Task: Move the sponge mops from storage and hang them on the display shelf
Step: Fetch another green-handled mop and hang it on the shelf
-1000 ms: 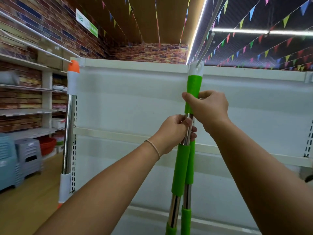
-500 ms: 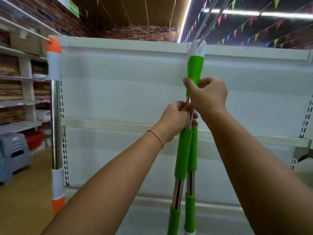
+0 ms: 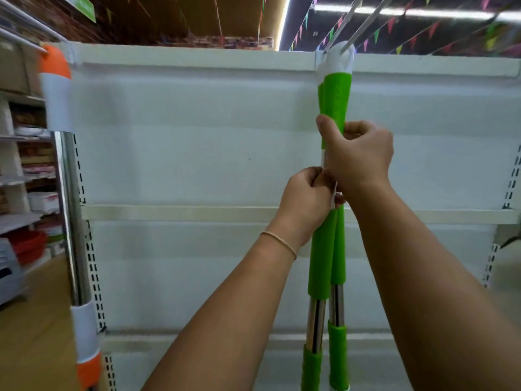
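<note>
Two green sponge mops (image 3: 327,255) centre-right, white top loop (image 3: 339,59) at hook (image 3: 363,21) above display shelf (image 3: 197,59). Right hand (image 3: 358,156) clamps upper grip, left hand (image 3: 307,198) clamps shaft below. Orange mop (image 3: 60,114) at far left looks hung. Release pending.

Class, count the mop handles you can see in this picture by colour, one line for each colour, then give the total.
Green mop handles: 2, side by side, gripped by both hands
Orange mop handle: 1, at the shelf's left end
Total: 3
</note>
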A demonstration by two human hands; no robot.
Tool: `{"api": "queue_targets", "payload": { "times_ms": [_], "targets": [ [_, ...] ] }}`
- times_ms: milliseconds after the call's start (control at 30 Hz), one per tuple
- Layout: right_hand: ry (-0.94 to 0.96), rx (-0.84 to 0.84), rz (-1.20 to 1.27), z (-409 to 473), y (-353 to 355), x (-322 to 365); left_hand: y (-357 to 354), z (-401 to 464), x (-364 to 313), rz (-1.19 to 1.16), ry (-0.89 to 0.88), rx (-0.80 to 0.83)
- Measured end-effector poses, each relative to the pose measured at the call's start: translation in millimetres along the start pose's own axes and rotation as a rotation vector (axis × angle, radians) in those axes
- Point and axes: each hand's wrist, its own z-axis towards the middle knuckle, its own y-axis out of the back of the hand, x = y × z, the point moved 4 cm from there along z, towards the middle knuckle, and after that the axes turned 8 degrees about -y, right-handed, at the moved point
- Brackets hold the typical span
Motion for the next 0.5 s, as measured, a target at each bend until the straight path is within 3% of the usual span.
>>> {"api": "queue_targets", "payload": {
  "times_ms": [333,500],
  "targets": [
    [-0.107,0.149,0.037,-7.7,7.6,-2.0,-0.8,-19.8,-11.2,-0.024,0.123,-0.057],
    [-0.089,0.247,-0.088,-19.9,22.0,-10.3,9.9,-45.8,-24.3,0.224,0.128,-0.098]
  ]
}}
